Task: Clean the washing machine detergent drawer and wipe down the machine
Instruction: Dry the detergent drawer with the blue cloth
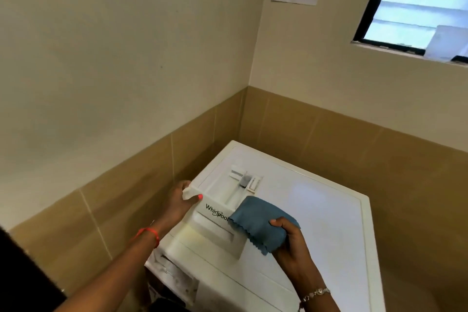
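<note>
Only the head view to go on, looking down at the washing machine (316,210) tucked into a tiled corner. The detergent drawer (222,206) is out of its slot and sitting on top of the machine near the front left, Whirlpool logo facing the camera, compartments open to the ceiling. The left hand (181,201) is closed on the drawer's left front corner, thumb over the top edge. The right hand (291,239) is pinching a folded blue cloth (260,220), which lies over the drawer's right front corner.

What I'd worry about: the drawer is close to the machine's front edge and only held at one corner. If the wipe pushes hard toward the camera, I reckon it could pivot or slide off the smooth lid. Anything wet still in the compartments could slop onto the top if it tilts. The small grey insert (244,181) at the back looks like a loose-fit part, so a cloth snagging it might pop it out. Can't tell if the cloth is damp, and the open slot (174,276) below looks grimy.
</note>
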`<state>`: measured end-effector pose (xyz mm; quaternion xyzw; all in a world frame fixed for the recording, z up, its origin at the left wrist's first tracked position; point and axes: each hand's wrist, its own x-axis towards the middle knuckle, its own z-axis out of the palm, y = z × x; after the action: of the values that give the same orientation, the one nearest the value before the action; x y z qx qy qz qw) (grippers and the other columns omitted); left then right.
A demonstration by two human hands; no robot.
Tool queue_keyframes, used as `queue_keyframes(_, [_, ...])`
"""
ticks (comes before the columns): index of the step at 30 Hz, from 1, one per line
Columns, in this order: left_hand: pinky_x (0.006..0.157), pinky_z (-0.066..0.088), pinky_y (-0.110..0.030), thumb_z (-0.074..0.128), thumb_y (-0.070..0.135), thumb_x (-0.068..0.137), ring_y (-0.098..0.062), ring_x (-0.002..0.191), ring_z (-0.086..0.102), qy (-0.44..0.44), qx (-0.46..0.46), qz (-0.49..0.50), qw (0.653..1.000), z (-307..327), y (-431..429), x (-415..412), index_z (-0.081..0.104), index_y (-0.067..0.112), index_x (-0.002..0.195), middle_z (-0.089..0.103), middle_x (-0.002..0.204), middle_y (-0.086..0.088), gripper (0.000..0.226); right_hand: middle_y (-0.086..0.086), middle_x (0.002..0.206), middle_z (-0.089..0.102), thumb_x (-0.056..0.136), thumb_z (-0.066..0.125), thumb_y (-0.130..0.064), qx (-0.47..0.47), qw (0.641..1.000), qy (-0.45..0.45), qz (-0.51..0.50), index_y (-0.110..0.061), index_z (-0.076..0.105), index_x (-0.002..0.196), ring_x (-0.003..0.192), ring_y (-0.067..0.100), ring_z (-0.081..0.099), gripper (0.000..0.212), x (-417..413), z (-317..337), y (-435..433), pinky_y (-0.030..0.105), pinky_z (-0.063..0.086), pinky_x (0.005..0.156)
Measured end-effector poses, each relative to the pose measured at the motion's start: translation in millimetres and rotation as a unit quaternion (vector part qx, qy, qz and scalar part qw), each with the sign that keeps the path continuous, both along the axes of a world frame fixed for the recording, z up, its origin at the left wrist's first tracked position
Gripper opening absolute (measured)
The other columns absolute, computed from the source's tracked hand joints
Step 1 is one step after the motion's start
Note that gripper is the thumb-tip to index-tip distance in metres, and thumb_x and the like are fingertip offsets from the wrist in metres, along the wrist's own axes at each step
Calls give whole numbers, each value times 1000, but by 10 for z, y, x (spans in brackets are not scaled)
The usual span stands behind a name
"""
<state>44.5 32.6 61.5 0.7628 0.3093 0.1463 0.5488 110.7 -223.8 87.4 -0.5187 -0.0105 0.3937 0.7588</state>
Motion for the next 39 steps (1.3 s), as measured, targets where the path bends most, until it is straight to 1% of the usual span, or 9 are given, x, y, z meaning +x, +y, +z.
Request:
queue_keyframes(4, [98, 36, -35, 59, 35, 88, -25, 122, 45, 10, -48, 28, 998, -4, -6, 208, 42, 9, 131, 47, 133, -8, 52, 20, 68, 65, 40, 67, -13, 13, 998, -38, -51, 2, 68, 82, 62, 31, 54, 45, 214, 151, 159, 29, 43, 48])
queue_keyframes(8, [86, 37, -30, 47, 33, 95, -28, 119, 46, 30, -38, 42, 998, -25, -24, 403, 38, 6, 134, 46, 133, -15, 48, 18, 84, 58, 16, 90, -42, -71, 985, -143, -61, 0, 57, 90, 77, 27, 53, 92, 412, 286, 522, 34, 43, 68])
queue_keyframes(10, [84, 38, -30, 41, 31, 98, -26, 114, 48, 41, -45, 47, 997, -44, -21, 470, 35, 8, 136, 46, 133, -14, 45, 16, 86, 58, 59, 83, -35, -103, 969, -221, -45, -6, 59, 95, 75, 20, 56, 53, 427, 317, 742, 28, 46, 65])
queue_keyframes(12, [83, 39, -32, 37, 29, 99, -27, 110, 49, 44, -78, 66, 994, -46, -21, 506, 35, 7, 136, 47, 130, -17, 43, 6, 90, 59, 82, 60, -34, -141, 935, -322, 48, -9, 59, 101, 75, 11, 59, 31, 361, 302, 951, 19, 48, 62])
queue_keyframes(18, [68, 43, -28, 34, 32, 100, -23, 96, 52, 48, -197, 64, 977, -129, 48, 521, 42, 7, 124, 53, 116, -18, 36, 2, 118, 62, 86, 39, -65, -226, 869, -425, 114, -12, 60, 118, 103, -3, 58, 66, 383, -133, 1360, 18, 43, 99])
queue_keyframes(22, [85, 46, -38, 39, 35, 98, -29, 104, 54, 59, -246, 73, 965, -220, 84, 534, 41, 14, 114, 53, 113, -15, 27, -4, 149, 34, 99, 32, -38, -301, 815, -449, 210, -23, 35, 141, 135, 14, 35, 45, 439, -143, 1597, 13, 21, 101])
queue_keyframes(27, [88, 47, -40, 35, 45, 96, -30, 109, 54, 50, -353, 59, 932, -258, 108, 559, 44, 14, 124, 55, 122, -14, 43, 0, 151, 31, 90, 6, -62, -351, 702, -565, 255, -21, 30, 144, 142, 15, 20, 72, 321, -310, 1669, 28, 23, 116])
queue_keyframes(34, [71, 47, -30, 37, 46, 96, -26, 99, 55, 76, -308, 37, 948, -221, 144, 546, 44, 9, 129, 55, 115, -15, 50, 0, 102, 72, 99, 9, -46, -429, 573, -672, 188, -15, 47, 112, 87, 11, 70, 50, 150, -302, 1586, 17, 56, 61])
queue_keyframes(39, [80, 38, -32, 35, 37, 98, -23, 93, 48, 103, -187, 20, 977, -185, 126, 513, 53, 6, 115, 51, 104, -11, 40, -2, 94, 71, 100, 7, -44, -450, 541, -700, 122, -18, 47, 108, 72, 11, 68, 49, 69, -343, 1394, 20, 55, 59])
